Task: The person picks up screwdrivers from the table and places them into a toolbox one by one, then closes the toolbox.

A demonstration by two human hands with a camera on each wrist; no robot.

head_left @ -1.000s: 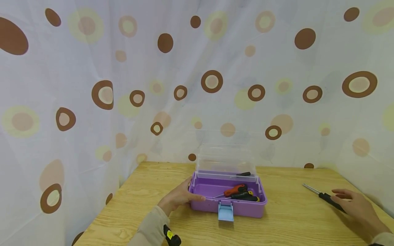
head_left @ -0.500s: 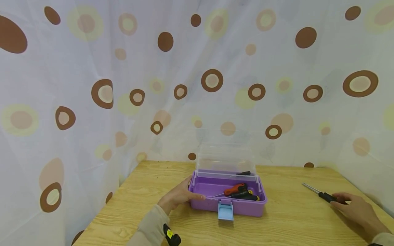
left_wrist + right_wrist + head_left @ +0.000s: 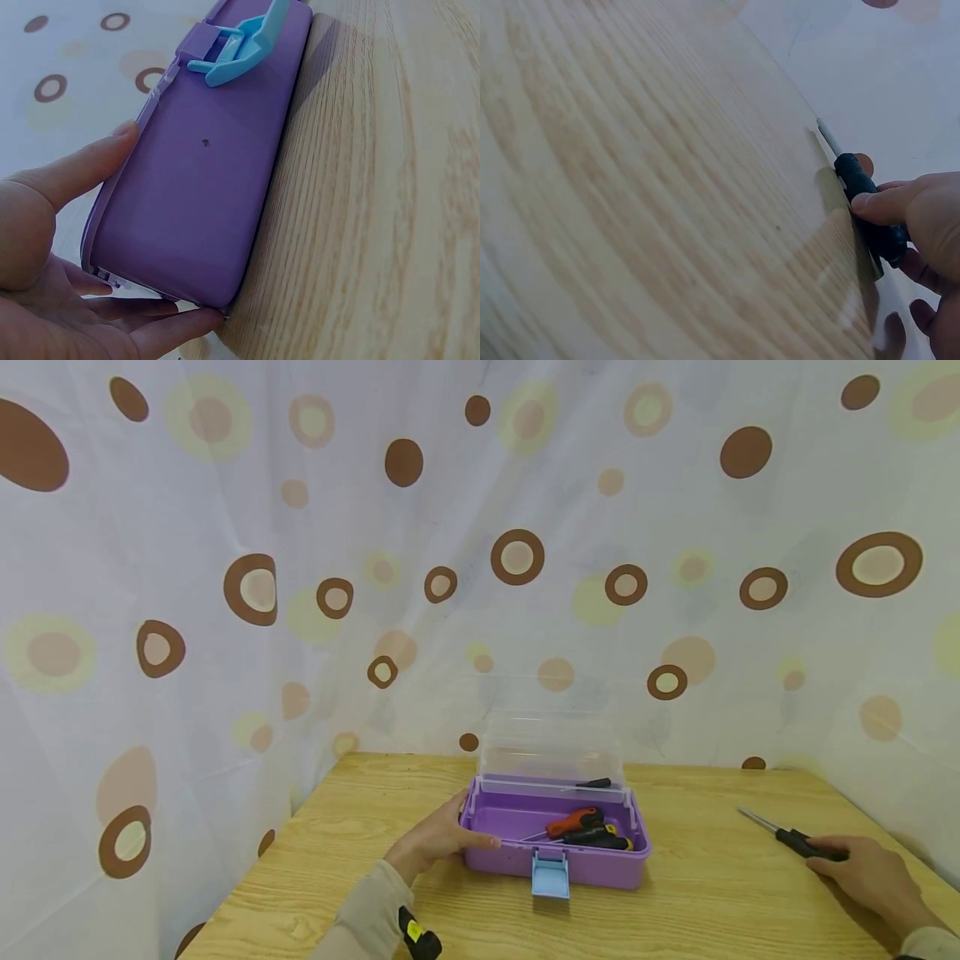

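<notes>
My left hand [image 3: 438, 842] holds the left end of an open purple toolbox [image 3: 510, 862], thumb over the front rim and fingers against the side wall. In the left wrist view, the fingertips reach low on the toolbox's end, near the table. To the right, my right hand [image 3: 873, 872] grips the black handle of a screwdriver [image 3: 793, 840], whose metal shaft points away to the left. The right wrist view has the thumb [image 3: 877, 204] pressed along this handle, low over the wood. Inside the toolbox lie a red-and-black screwdriver [image 3: 573, 822] and black-handled screwdrivers [image 3: 592, 837] with yellow ends.
The clear lid [image 3: 551, 743] stands raised behind the toolbox, and a blue latch [image 3: 551, 880] hangs at its front. A small black-handled tool [image 3: 595, 783] shows through the lid's lower part. A patterned curtain [image 3: 570, 527] surrounds the wooden table [image 3: 697, 893] at back and sides.
My right hand's fingers have closed round the screwdriver handle, having hovered over it a second ago. The left hand and toolbox stay where they were.
</notes>
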